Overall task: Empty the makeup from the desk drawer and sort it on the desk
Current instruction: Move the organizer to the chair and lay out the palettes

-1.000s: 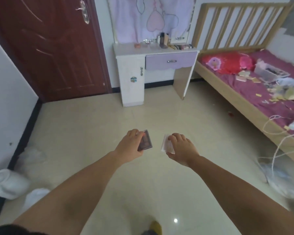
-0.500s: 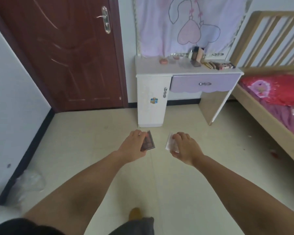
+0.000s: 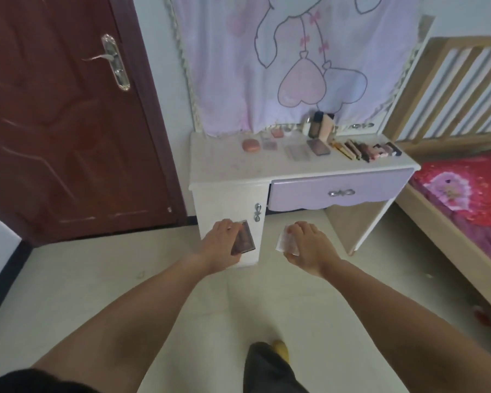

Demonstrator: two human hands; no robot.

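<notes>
Distance to the table [image 3: 210, 168] has been closed since a second ago. Left hand [image 3: 221, 245] is curled round a dark palette [image 3: 243, 239], right hand [image 3: 306, 245] round a clear packet [image 3: 286, 243]; drawer [image 3: 340, 191] is seen shut, sorted makeup [image 3: 366, 148] far right.

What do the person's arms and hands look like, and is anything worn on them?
Both arms are bare up to the frame's lower edge: no sleeves, watch or bracelets show. The left hand and right hand wear no gloves, and no rings can be made out. Nails are too blurred to judge.
</notes>
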